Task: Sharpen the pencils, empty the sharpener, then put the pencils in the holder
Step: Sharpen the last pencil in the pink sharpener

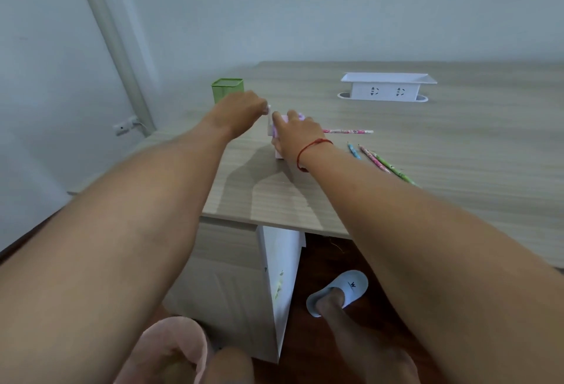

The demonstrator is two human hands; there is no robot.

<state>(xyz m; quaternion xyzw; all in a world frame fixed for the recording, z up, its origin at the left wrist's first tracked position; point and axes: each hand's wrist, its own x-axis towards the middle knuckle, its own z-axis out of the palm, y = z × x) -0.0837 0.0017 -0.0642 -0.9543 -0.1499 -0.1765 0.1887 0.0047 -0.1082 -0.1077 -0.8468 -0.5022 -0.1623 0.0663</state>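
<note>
A small pink and white sharpener (pixel 278 151) stands on the wooden desk (pixel 457 145), mostly hidden under my right hand (pixel 293 132), which presses down on its top. My left hand (pixel 242 110) pinches the white crank handle (pixel 269 121) on the sharpener's left side. A pink patterned pencil (pixel 348 131) sticks out horizontally from the sharpener's right side. Three more pencils, blue (pixel 354 151), pink (pixel 370 156) and green (pixel 395 170), lie loose on the desk to the right of my wrist. The green square holder (pixel 227 89) stands behind my left hand.
A white socket box (pixel 387 86) sits at the back of the desk. The desk's front edge (pixel 274 226) runs below my arms. A white paper bag (pixel 280 277) hangs under the desk. Slippered feet rest on the dark floor.
</note>
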